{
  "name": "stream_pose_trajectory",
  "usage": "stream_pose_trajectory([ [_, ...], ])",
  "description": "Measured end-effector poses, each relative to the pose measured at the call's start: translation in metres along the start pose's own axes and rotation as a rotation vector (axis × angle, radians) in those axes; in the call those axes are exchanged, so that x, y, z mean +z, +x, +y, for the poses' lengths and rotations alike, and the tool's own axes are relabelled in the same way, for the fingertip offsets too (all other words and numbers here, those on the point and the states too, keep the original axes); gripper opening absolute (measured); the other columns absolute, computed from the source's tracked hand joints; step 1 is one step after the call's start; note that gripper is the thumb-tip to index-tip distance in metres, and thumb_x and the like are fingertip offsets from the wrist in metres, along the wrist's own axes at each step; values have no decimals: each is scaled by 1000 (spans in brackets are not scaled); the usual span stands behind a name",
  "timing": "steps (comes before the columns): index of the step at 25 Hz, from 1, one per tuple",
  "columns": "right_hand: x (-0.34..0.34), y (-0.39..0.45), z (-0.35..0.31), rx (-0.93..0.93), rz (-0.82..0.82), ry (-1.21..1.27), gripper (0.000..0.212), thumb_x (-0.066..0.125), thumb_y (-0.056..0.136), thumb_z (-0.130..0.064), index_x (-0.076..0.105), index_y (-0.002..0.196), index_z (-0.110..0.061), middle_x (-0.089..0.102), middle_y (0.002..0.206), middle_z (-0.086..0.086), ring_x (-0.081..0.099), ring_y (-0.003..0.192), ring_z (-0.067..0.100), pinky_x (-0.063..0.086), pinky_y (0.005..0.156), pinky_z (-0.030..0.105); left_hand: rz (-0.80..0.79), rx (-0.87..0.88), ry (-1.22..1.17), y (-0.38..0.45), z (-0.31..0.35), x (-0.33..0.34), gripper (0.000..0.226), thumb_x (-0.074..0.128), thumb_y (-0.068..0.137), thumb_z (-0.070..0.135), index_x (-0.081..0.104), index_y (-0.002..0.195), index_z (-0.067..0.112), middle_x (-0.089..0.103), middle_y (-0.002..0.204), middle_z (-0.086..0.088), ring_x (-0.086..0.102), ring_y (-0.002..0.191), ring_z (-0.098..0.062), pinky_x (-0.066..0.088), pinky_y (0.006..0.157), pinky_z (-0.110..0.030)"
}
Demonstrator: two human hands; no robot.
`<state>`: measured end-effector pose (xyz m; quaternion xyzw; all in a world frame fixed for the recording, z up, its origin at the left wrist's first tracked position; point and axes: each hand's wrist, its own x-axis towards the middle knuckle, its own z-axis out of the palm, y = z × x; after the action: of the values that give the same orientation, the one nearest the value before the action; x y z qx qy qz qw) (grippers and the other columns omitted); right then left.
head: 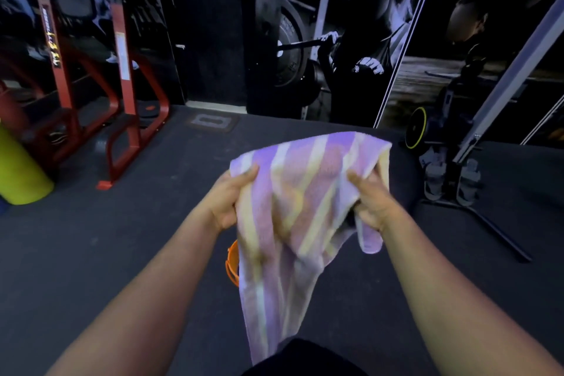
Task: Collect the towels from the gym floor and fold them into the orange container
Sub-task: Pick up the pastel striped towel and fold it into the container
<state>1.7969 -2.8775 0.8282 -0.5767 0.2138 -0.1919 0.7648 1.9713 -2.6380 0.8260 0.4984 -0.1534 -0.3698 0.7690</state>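
Striped towel (293, 207) hanging, top edge gripped by curled fingers of left hand (227, 198), right hand (370, 200)

The towel (293, 223) hung in front of the orange container (232, 264), so only a thin curve of its rim showed at the towel's left side. What was inside it could not be seen. The lower part of the towel looked blurry, and its stripes smeared together there. The fingers of the left hand (227, 200) were tucked behind the cloth. Only the thumb showed. The right hand (370, 197) was partly wrapped in folds too. The yellow-green thing (21, 174) on the left was cut off by the picture's edge. The writing on the red frame (122, 76) was too small to read.
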Motion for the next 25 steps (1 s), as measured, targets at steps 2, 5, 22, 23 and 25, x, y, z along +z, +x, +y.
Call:
stream_pose_trajectory([
  [2, 9, -12, 32, 80, -104, -429, 44, 87, 77, -33, 70, 116, -20, 72, 119, 13, 69, 111, 28, 59, 92, 46, -62, 32, -88, 7, 15, 3, 44, 66, 95, 29, 64, 130, 3, 71, 120, -21, 70, 107, -31, 59, 90, -47],
  [5, 26, -10, 24, 84, 75, -188, 10, 66, 94, -10, 73, 101, -10, 76, 99, 15, 70, 98, 36, 57, 81, 43, -57, -95, 241, 11, 9, -12, 36, 72, 92, 25, 70, 123, 7, 74, 118, -14, 70, 109, -32, 56, 97, -49],
  [22, -7, 23, -19, -32, 88, 60, 35, 74, 88, -34, 67, 111, -9, 73, 112, 12, 68, 101, 28, 55, 87, 38, 150, 50, 173, 18, 27, -38, 28, 64, 99, 29, 71, 113, 6, 77, 102, -12, 72, 95, -28, 60, 69, -33],
  [23, -10, 20, -16, 24, 27, -133, 43, 77, 84, -38, 68, 112, -8, 74, 111, 12, 70, 102, 29, 56, 88, 39, 145, 4, 276, 18, 31, -37, 31, 66, 98, 33, 71, 112, 5, 76, 102, -14, 73, 87, -24, 59, 66, -32],
  [25, -9, 16, -4, 67, -57, -512, 31, 80, 84, -30, 74, 106, -9, 78, 100, 9, 74, 97, 28, 59, 83, 36, 226, -96, 654, 19, 26, -40, 32, 70, 95, 39, 72, 100, 7, 74, 93, -12, 69, 73, -21, 54, 61, -30],
])
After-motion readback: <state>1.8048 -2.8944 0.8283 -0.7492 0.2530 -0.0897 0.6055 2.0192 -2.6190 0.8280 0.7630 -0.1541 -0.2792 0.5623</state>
